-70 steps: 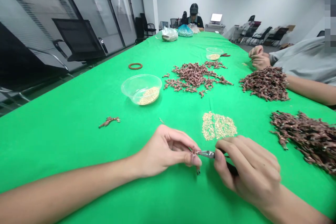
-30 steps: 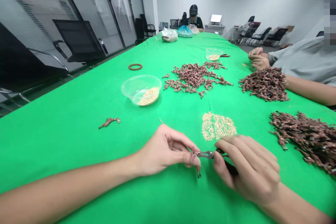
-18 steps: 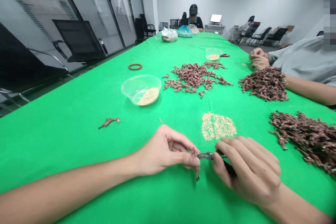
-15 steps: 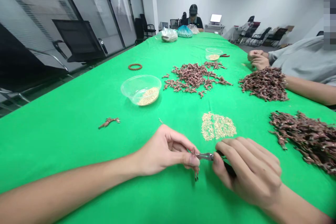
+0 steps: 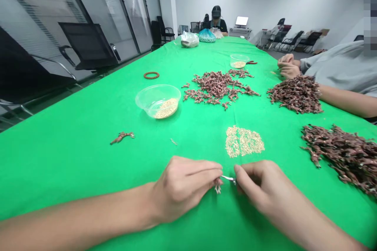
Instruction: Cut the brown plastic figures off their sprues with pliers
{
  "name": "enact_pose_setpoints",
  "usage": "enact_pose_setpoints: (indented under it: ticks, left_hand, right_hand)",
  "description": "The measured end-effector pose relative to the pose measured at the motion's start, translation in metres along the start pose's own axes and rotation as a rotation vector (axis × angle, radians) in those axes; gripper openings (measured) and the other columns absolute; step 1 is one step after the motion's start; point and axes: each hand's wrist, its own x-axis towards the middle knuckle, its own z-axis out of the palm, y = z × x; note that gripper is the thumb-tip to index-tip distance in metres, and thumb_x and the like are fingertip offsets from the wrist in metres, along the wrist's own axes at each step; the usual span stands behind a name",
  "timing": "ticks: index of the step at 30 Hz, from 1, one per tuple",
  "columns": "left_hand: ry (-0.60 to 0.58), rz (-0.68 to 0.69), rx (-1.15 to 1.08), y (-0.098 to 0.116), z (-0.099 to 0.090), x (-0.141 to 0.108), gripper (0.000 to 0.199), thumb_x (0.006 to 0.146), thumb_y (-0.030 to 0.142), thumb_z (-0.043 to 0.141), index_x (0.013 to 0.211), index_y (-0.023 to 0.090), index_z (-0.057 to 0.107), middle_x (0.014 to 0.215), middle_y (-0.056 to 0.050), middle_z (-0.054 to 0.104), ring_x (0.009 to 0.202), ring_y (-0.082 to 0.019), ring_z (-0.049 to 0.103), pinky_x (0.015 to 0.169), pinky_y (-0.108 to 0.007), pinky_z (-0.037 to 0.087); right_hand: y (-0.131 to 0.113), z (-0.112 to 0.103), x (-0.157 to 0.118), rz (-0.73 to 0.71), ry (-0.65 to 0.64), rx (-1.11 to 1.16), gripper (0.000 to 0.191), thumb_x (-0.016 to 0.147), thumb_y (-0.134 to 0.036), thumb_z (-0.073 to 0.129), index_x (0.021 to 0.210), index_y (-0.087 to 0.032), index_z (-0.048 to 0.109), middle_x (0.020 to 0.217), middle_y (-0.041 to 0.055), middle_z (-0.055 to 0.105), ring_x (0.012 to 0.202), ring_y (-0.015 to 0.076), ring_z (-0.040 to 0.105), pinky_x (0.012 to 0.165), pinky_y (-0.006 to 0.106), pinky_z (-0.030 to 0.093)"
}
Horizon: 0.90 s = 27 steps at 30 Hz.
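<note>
My left hand [image 5: 185,188] is closed on a small brown figurine [image 5: 217,186], of which only the pale lower end shows below the fingers. In my right hand [image 5: 265,188] is a pair of pliers; the metal jaws [image 5: 229,179] point left and reach the figurine, while the palm hides the handles. Just beyond my hands, a patch of small golden grains [image 5: 245,141] is spread on the green cloth [image 5: 88,160]. One longer brown piece [image 5: 122,137] lies off to the left, and a tiny pale sliver [image 5: 173,141] rests beyond my left hand.
A clear bowl [image 5: 158,100] holds golden grains. Brown figurines form a middle heap [image 5: 216,85], a heap by a co-worker's arm [image 5: 296,94] and a near right heap [image 5: 343,155]. A brown ring [image 5: 151,75] lies left. Farther off are a second bowl [image 5: 239,61] and bags [image 5: 207,35].
Both hands have turned: the left now shows its back over the figurine, and the right has rolled so the pliers' handles are hidden. The figurine sits higher, less of it showing.
</note>
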Motion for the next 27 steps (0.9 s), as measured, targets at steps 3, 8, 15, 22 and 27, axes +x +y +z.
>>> enact_pose_setpoints:
  ticks: [3,8,15,22,27]
  left_hand:
    - [0.013,0.11,0.147,0.0,0.001,-0.006,0.031,0.082,0.002,0.07,0.112,0.011,0.071,0.108,-0.013,0.077,0.085,-0.022,0.076,0.074,-0.028,0.06]
    - [0.031,0.11,0.138,-0.001,0.0,-0.003,0.033,0.081,0.002,0.071,0.112,0.012,0.07,0.109,-0.013,0.077,0.091,-0.022,0.076,0.078,-0.029,0.059]
    - [0.12,-0.393,-0.225,0.002,-0.002,0.013,0.014,0.082,0.014,0.076,0.096,0.015,0.076,0.092,-0.005,0.079,0.082,-0.015,0.075,0.079,-0.022,0.059]
    - [0.161,-0.7,-0.643,-0.012,-0.002,0.019,0.021,0.07,0.021,0.087,0.086,0.015,0.076,0.087,-0.005,0.078,0.081,-0.016,0.072,0.079,-0.026,0.058]
    - [0.156,-0.664,-0.745,-0.018,-0.002,0.02,0.016,0.068,0.017,0.087,0.082,0.015,0.078,0.09,-0.007,0.078,0.086,-0.018,0.072,0.081,-0.027,0.058]
  right_hand:
    - [-0.003,-0.004,0.001,0.222,-0.205,0.204,0.054,0.095,-0.057,0.036,0.063,-0.019,0.056,0.047,-0.0024,0.045,0.041,0.0092,0.037,0.042,0.025,0.025]
    - [-0.005,-0.006,0.003,0.295,-0.22,0.357,0.054,0.092,-0.061,0.039,0.064,-0.018,0.057,0.045,-0.0024,0.049,0.038,0.0096,0.04,0.039,0.023,0.03]
    - [-0.002,-0.011,0.004,-0.016,0.019,0.279,0.047,0.097,-0.049,0.042,0.063,-0.019,0.054,0.059,-0.0012,0.053,0.057,0.012,0.049,0.054,0.026,0.036]
    - [0.013,-0.003,0.01,-0.518,0.532,-0.039,0.007,0.091,-0.018,0.056,0.088,-0.017,0.062,0.075,0.0001,0.063,0.066,0.0108,0.056,0.064,0.026,0.042]
    - [0.024,0.003,0.012,-0.663,0.543,-0.083,0.007,0.087,-0.012,0.056,0.093,-0.016,0.06,0.079,0.0027,0.063,0.068,0.0124,0.056,0.063,0.027,0.044]
